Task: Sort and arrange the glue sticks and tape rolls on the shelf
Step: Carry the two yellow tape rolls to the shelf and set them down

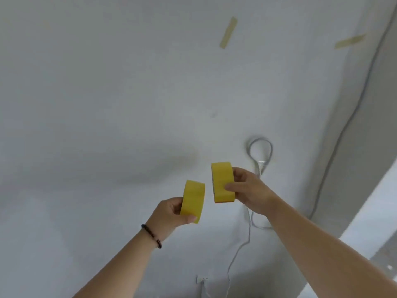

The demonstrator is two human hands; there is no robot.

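Before a white wall (107, 82), left hand (169, 214) is pinching one yellow roll (193, 200), right hand (250, 190) pinching another (222, 181), both edge-on. Rolls are hanging just apart, likely being paired for shelving; no shelf is showing.

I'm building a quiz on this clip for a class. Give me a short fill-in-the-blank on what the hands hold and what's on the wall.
1. Each hand holds a roll of ____ tape: left hand, right hand.
2. The beaded bracelet is on the ____ wrist.
3. ____ strips of tape stick to the white wall.

Answers: yellow; left; Two
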